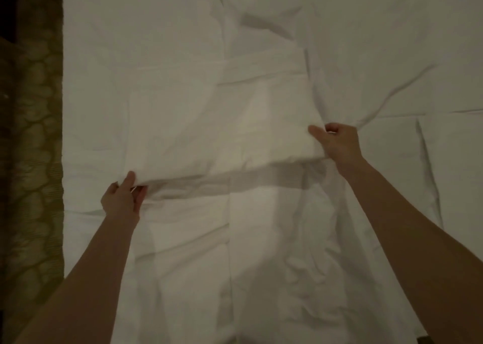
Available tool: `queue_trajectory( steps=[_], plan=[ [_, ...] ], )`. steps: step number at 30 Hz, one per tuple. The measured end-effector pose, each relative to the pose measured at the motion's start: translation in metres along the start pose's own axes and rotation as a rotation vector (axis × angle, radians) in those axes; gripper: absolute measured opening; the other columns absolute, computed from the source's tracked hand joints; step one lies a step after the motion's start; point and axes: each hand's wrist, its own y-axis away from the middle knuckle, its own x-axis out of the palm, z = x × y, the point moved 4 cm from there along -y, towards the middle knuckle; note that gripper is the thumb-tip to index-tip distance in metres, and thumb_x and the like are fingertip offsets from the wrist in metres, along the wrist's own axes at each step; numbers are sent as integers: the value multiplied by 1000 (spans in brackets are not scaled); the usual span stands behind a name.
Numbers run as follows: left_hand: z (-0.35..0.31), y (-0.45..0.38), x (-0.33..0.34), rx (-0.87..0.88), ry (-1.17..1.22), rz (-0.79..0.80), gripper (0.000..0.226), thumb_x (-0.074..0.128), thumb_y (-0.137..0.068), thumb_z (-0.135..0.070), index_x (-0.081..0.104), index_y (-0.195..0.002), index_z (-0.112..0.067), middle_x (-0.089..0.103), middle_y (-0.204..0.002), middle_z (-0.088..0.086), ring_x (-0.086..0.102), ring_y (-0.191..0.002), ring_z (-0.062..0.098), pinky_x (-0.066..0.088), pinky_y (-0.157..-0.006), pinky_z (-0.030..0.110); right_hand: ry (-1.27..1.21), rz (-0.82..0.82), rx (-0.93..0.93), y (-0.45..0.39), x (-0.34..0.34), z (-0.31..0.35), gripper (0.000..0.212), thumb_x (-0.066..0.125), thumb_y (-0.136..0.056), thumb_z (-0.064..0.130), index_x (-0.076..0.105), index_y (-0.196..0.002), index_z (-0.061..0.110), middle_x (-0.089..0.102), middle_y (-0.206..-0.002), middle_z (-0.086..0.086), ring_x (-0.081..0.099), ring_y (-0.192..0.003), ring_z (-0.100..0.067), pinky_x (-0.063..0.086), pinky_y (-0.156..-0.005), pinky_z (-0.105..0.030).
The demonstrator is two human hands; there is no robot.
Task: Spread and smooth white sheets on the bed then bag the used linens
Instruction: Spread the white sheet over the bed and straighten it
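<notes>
Item: bed-making, spreading stage, in progress. Bed (392,30): covered edge to edge, as far as the view reaches, by a white base sheet carrying fold lines and loose ridges, the deepest near the top centre and at right. Sheet (209,124): a second white layer, still partly folded, lying across the middle of the bed with its near edge raised off the layer beneath; a shadow under that edge shows the lift. Left hand (121,200): at the near left corner of the sheet, thumb on top and fingers (139,196) curled under, pinching the cloth. Right hand (339,145): at the right end of the same fold, thumb over the cloth and fingers curled round the edge, gripping it. Carpet (34,134): patterned, dim, along the bed's left side. Status, judged: the base layer appears laid but not smoothed; the held sheet has yet to be opened out fully, drawn flat and pressed free of creases. Bagging not begun as far as can be seen; no bag and no used linens in view. Roughly the first half of the job, with most smoothing outstanding.
</notes>
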Motion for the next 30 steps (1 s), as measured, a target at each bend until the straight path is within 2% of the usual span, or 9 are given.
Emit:
queue_trajectory(
  steps=[5,7,10,12,15,20,25,28,30],
  plan=[
    [26,26,-41,-30,-155,6,23,59,-94,-5,50,-74,-10,62,-63,0,62,-54,2,56,-53,17,239,45,51,43,-30,-39,27,74,-83,22,64,-73,-1,55,-66,-10,50,-66,-19,40,-56,-30],
    [42,33,-57,-73,-214,34,16,59,-93,-4,54,-79,-7,63,-71,4,63,-67,10,57,-54,18,276,121,140,66,-39,-61,33,72,-85,22,63,-82,-10,56,-70,-14,51,-66,-21,42,-46,-27],
    [44,27,-58,-76,-313,57,16,68,-88,-13,59,-101,-8,61,-95,9,61,-86,20,60,-67,29,363,147,177,75,-39,-72,34,70,-86,31,65,-74,0,58,-69,-13,54,-67,-24,39,-55,-30],
    [29,16,-45,32,-474,45,34,74,-84,-22,62,-114,-11,62,-103,9,59,-94,21,54,-78,35,346,108,111,63,-33,-59,37,71,-84,40,60,-66,8,53,-63,-7,49,-65,-19,34,-58,-32],
    [-5,9,-10,222,-682,111,28,74,-83,-30,66,-105,-14,60,-89,8,52,-84,19,40,-72,31,124,75,66,35,-12,-33,30,71,-83,42,71,-96,15,68,-86,-1,61,-78,-15,47,-70,-28],
    [-32,14,41,393,-849,225,32,71,-87,-33,70,-98,-4,65,-90,12,65,-88,29,51,-78,40,63,19,-14,-2,11,-17,36,61,-93,31,65,-118,6,67,-116,-14,63,-108,-29,49,-94,-39],
    [-59,67,79,632,-860,226,20,63,-92,-33,63,-90,-14,63,-87,11,58,-83,21,44,-73,33,110,-121,-146,23,-15,-13,45,49,-98,36,62,-123,0,63,-121,-21,58,-113,-30,42,-94,-32],
    [-74,102,110,753,-900,287,26,61,-94,-31,66,-97,-6,61,-88,12,56,-85,20,39,-71,33,53,-269,-156,46,-65,-23,44,47,-99,34,63,-117,-2,66,-114,-19,61,-107,-31,47,-92,-37],
    [-74,129,144,814,-914,361,32,60,-95,-31,66,-94,0,60,-84,15,55,-82,22,39,-69,36,-2,-407,-155,62,-113,-35,36,47,-101,25,63,-114,-4,67,-111,-17,62,-105,-29,44,-88,-27]
  ],
)
